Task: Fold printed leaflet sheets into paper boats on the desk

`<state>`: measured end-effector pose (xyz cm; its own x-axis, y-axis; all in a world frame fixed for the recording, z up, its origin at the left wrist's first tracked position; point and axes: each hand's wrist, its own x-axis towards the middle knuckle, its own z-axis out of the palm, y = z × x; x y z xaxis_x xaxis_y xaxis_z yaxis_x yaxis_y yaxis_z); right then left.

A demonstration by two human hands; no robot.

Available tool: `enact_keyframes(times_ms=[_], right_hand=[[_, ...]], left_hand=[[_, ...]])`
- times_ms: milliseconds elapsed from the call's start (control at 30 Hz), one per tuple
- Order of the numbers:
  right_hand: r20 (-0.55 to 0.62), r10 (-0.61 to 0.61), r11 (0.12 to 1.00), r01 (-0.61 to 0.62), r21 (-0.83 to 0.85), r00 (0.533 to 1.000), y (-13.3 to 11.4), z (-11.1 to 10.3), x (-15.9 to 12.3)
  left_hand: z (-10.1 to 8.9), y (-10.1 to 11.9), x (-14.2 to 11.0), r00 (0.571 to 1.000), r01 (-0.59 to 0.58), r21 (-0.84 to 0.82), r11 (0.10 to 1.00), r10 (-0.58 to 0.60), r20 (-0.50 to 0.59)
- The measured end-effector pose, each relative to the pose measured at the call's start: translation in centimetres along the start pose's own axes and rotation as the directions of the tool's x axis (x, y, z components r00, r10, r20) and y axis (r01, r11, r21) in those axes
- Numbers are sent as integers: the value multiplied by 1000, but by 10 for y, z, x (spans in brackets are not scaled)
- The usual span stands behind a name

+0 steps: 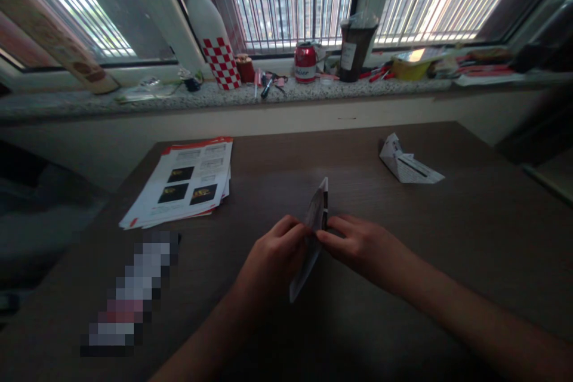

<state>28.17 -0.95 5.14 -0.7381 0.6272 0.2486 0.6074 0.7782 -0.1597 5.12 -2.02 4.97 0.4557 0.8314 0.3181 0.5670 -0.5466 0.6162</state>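
Between my two hands a folded sheet of printed paper stands on edge above the dark table. My left hand pinches it from the left side, thumb and fingers closed. From the right, my right hand grips the same paper near its middle, its thumb close to the left fingertips. The paper's lower corner points down toward me, and a dark printed strip shows at its upper edge. A second piece of folded printed paper lies at the table's far right.
A stack of printed sheets lies at the back left, with a pixelated oblong object nearer me. On the stone windowsill stand a checkered bottle, a red can, a dark cup and a yellow container.
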Motion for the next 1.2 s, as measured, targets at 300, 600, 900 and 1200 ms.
enact_keyframes(times_ms=[300, 600, 900, 1200], right_hand=[[-49, -28, 999, 30, 37, 998, 2, -3, 0], [-44, -41, 998, 43, 40, 998, 6, -6, -3], [-24, -54, 996, 55, 73, 998, 9, 0, -1], [4, -37, 997, 37, 68, 999, 4, 7, 4]], left_hand=[[-9, 1, 0, 998, -17, 63, 998, 13, 62], [-13, 1, 0, 998, 10, 129, 992, -19, 63], [-14, 7, -1, 997, 23, 118, 993, -32, 75], [-10, -2, -3, 991, 37, 195, 980, -61, 116]])
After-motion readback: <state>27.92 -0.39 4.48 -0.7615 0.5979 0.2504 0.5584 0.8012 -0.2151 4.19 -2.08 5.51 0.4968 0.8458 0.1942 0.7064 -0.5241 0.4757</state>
